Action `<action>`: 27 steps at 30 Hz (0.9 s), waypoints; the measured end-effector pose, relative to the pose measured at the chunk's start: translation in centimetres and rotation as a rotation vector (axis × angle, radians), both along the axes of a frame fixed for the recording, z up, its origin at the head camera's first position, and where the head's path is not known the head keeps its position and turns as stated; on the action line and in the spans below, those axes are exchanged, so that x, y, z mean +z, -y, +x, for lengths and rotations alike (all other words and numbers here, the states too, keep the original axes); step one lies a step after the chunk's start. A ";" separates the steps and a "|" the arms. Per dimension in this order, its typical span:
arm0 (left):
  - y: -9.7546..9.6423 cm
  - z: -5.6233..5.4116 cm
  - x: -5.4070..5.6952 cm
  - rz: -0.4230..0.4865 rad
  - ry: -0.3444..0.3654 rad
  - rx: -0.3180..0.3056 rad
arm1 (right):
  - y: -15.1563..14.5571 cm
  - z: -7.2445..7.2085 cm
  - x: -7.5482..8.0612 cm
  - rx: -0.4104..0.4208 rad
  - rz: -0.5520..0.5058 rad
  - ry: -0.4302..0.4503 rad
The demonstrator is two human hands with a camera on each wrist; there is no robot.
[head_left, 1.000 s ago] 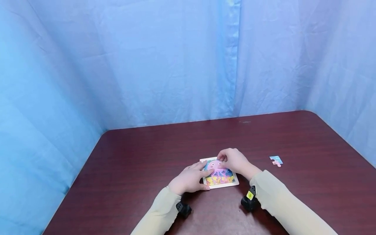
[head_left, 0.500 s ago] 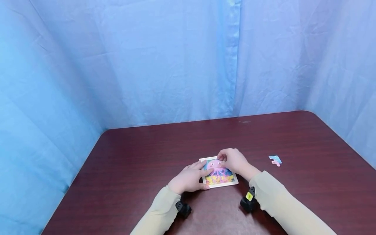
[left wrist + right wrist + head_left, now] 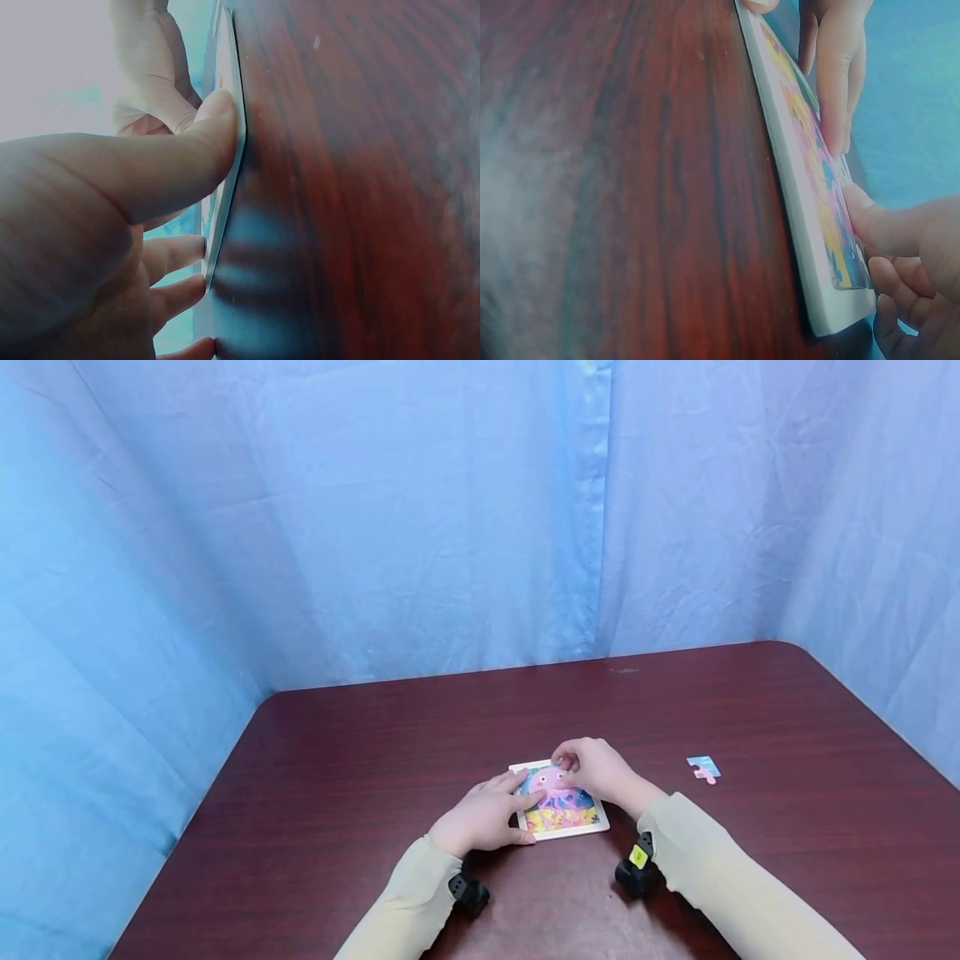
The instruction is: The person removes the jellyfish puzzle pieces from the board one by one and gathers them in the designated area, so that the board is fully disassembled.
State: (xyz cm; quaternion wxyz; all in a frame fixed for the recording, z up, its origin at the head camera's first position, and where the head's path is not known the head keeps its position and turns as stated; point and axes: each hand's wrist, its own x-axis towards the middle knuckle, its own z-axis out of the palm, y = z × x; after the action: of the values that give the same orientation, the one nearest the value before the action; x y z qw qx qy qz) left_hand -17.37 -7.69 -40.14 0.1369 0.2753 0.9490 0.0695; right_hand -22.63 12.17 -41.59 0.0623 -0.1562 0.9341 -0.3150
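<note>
Left hand (image 3: 486,814), grip wide, rests on the puzzle (image 3: 561,817); right hand (image 3: 600,772), grip indeterminable, touches its far right; loose piece (image 3: 708,764) lies right of the puzzle.

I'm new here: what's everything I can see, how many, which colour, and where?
Table: one, dark red-brown, across the lower view
Curtains: count unclear, blue, behind and beside the table
Framed puzzle: one, white rim with pink, blue and yellow picture, on the table
Loose piece: one, blue and pink, right of the framed puzzle
Wrist cameras: two, black, one at each wrist
Sleeves: two, cream, on the forearms
Left hand: one, on the puzzle's left side
Right hand: one, at its upper right
</note>
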 end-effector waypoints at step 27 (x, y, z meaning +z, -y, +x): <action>0.0 0.2 0.1 0.011 -0.007 -0.001 | 0.1 0.3 -0.8 -0.005 -0.008 -0.069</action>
State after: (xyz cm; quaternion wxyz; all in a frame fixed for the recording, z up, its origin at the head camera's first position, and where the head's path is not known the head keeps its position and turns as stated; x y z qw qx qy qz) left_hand -17.18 -7.72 -40.02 0.1318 0.2766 0.9490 0.0739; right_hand -22.30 12.08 -42.35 0.0284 -0.1649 0.9347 -0.3136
